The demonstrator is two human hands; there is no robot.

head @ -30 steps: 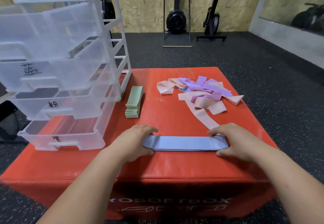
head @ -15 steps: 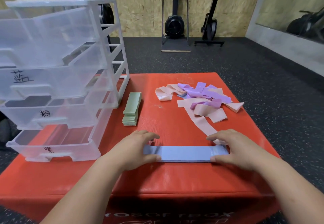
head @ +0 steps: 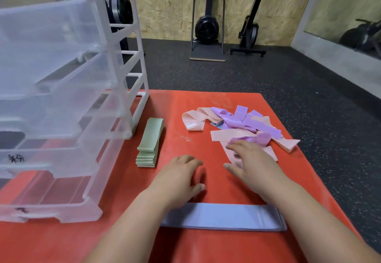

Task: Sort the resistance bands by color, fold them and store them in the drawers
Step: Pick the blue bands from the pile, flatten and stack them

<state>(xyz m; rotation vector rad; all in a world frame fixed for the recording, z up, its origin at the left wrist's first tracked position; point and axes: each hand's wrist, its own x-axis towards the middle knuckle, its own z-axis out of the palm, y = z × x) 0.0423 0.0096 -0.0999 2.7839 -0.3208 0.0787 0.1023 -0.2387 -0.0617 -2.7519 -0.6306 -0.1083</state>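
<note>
Holds nothing in the left hand [head: 181, 176], palm down, fingers loosely curled just above the red box [head: 82, 238]. Spreads the right hand [head: 253, 164] flat and equally empty over the near edge of the loose pile [head: 243, 126] of pink and purple bands, fingertips blurred above a pink band [head: 270, 153]; cannot tell whether touching it. Leaves the blue band [head: 222, 216] flat and unfolded at the near edge of the box, under both forearms. Looks like the sorting step, not yet folding: probably going for another band of the same color, with a blue sliver [head: 218, 125] peeking from under the purple and pink on the far side of the pile. Calls next for a pinch on one strip and a slow pull, so as not to drag the tangle along, then laying it on its own color. Shows a neat green stack [head: 149, 143] to the left, folded but not yet stored, just beside the clear drawer unit [head: 61, 98] with its drawers pulled out.
</note>
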